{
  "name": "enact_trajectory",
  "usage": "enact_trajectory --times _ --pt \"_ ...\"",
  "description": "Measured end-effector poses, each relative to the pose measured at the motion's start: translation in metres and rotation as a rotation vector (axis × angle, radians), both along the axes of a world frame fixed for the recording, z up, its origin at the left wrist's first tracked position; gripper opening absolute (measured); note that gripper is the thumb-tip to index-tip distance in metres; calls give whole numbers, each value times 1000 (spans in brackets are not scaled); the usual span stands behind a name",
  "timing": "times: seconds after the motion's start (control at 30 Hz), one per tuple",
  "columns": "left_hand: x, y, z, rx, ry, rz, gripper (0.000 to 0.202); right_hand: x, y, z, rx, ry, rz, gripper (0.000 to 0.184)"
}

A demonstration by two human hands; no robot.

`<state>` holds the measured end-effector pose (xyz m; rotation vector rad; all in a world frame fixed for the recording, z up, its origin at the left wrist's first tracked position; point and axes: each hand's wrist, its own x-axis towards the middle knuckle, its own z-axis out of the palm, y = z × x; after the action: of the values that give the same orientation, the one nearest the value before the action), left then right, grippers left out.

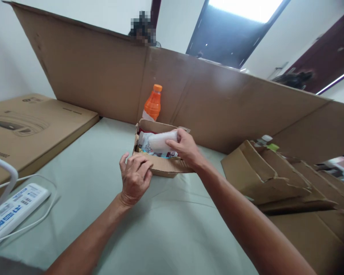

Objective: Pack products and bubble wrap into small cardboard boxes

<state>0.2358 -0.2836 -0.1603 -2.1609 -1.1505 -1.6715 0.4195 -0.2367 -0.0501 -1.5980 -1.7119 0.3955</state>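
A small open cardboard box (163, 172) sits on the pale green tabletop, with a flap folded outward on its near side. My right hand (186, 147) is closed round one end of a whitish, translucent cylinder (160, 142), which lies at a slant over the box's opening; its exact kind is unclear. Under and beside it, colourful plastic packets (145, 140) show inside the box, partly hidden. My left hand (134, 177) grips the near flap at the left corner, fingers bent over the top and thumb lower down.
Behind the box stands an orange drink bottle (153, 103), against a tall cardboard partition (103, 76). Several cardboard boxes (252, 179) crowd the right. At left lie a large flat carton (31, 126) and a white power strip (20, 210) with its cord. People's heads show beyond the partition.
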Motion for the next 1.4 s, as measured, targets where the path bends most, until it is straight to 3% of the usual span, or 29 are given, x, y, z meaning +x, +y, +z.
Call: enact_trajectory --times 0.1,0.2,0.47,0.63,0.83,0.93,1.03,1.1,1.17,1.3,1.4 --pt "0 0 0 -12 -6 -3 17 -12 19 -2 -150 -360 -11 26" --pt "0 0 0 -24 -16 -4 18 -14 19 -1 -305 -588 21 26" --pt "0 1 0 -18 -35 -19 19 -10 15 1 -461 -793 65 21" --pt "-1 2 -2 1 -29 -17 18 -20 21 -5 -466 -883 45 29" --pt "-1 2 -2 -13 -56 -44 21 -24 2 6 -321 -950 2 39" --pt "-1 2 -3 -13 -51 -41 20 -27 -5 11 -194 -923 57 32" --pt "-2 2 -4 -12 -44 -35 20 -28 -4 10 -265 -828 186 31" --pt "-2 3 -5 -14 -62 -13 27 -24 -5 10 -282 -704 191 37" --pt "-2 4 -5 -15 -123 28 42 -15 -12 13 -158 -543 126 35" --pt "-3 10 -6 -85 -319 46 67 11 -47 17 318 -216 -52 23" --pt "-3 19 -14 -232 -444 -20 66 31 -75 -2 513 -12 -213 21"
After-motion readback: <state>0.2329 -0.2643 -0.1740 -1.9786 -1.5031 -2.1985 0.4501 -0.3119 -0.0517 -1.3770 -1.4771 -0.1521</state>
